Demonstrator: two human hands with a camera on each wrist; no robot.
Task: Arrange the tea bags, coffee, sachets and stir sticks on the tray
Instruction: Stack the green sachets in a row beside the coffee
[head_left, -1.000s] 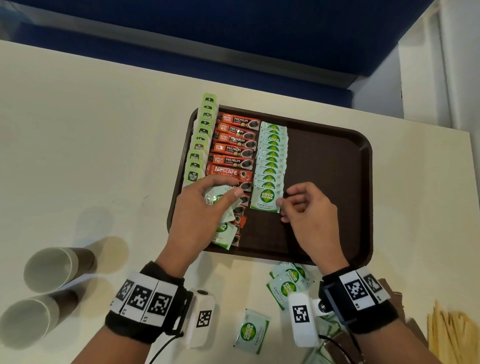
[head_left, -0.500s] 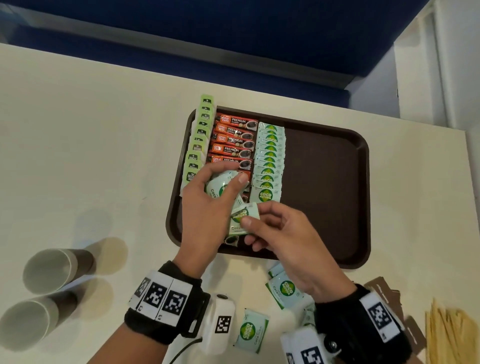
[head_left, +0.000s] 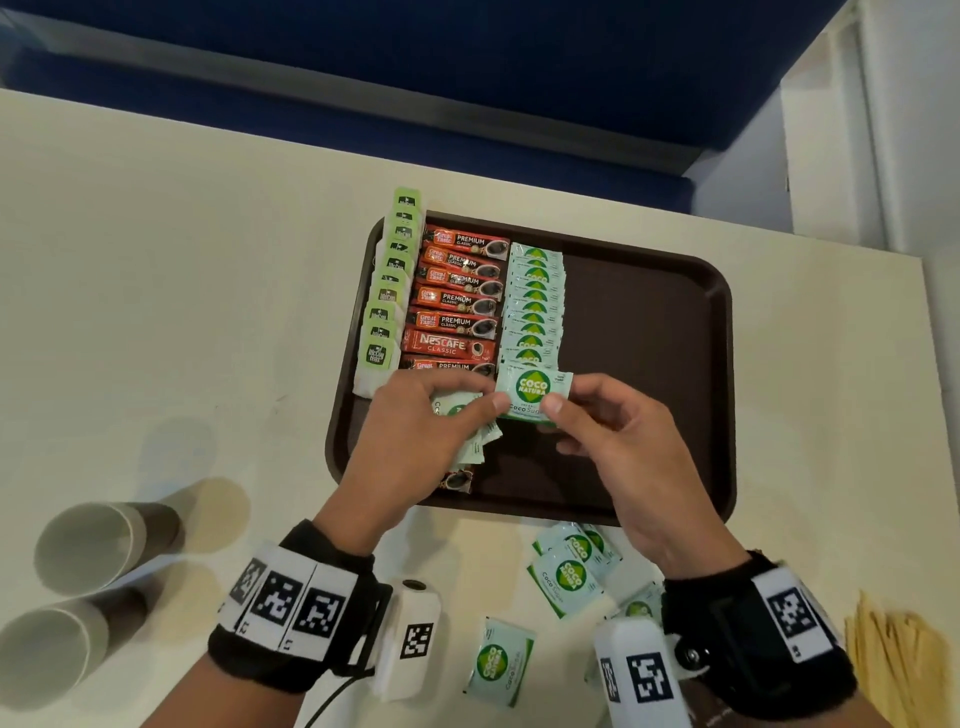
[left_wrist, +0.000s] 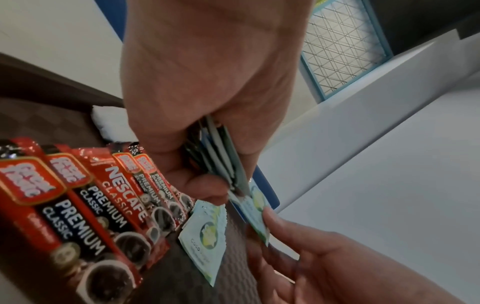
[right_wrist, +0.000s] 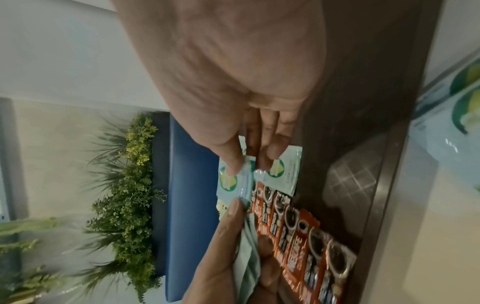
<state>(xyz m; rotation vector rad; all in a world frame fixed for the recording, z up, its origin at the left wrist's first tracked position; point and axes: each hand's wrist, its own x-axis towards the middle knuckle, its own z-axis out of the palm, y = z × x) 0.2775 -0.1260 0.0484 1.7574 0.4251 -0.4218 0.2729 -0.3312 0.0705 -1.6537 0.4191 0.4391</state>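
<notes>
The right hand (head_left: 618, 447) pinched one sugar sachet (head_left: 534, 388) by its near edge, just above the near end of the sachet row (head_left: 532, 306) on the tray (head_left: 644, 364). The left hand (head_left: 415, 441) gripped a stack of spare sachets (left_wrist: 221, 156), its thumb tip touching the pinched sachet's left edge. The step was judged best done by laying the sachet flat, overlapped like its neighbours, edges square to the coffee sticks (head_left: 457, 301). Loose sachets (head_left: 566, 571) and stir sticks (head_left: 893, 660) lay on the counter (head_left: 182, 312).
</notes>
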